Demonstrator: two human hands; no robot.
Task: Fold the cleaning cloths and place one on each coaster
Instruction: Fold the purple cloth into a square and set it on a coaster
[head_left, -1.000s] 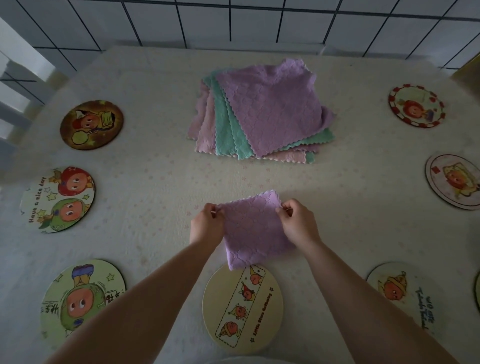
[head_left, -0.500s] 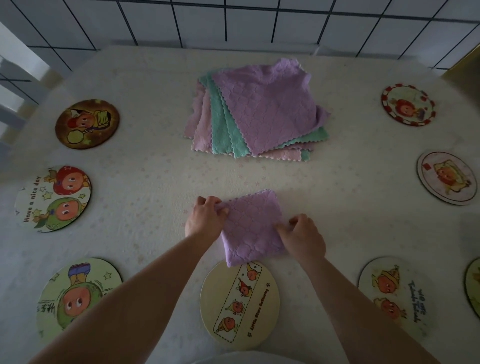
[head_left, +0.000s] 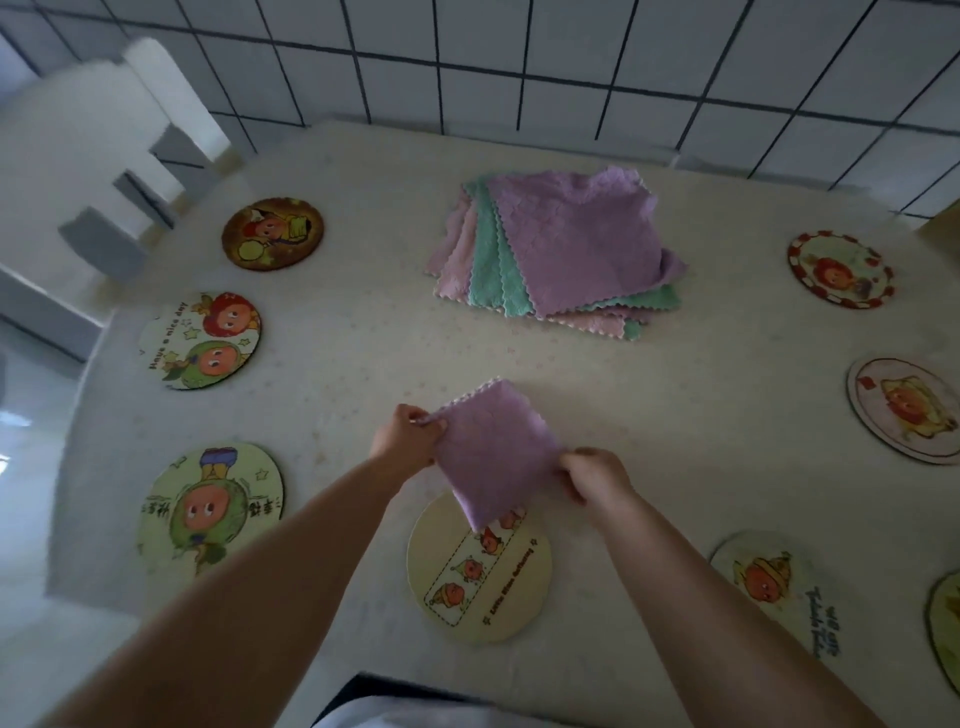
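Pinching opposite corners of a folded purple cloth, the left hand and right hand hold it diamond-wise, long axis running from the desk's far edge toward its near edge. Its lowest corner overlaps the cream coaster there. Unfolded cloths lie stacked mid-desk; fingertips are hidden by fabric.

Dim, soft light leaves the table flat and nearly shadowless, brighter past its left edge, with motion blur and wide-angle bending at the frame edges
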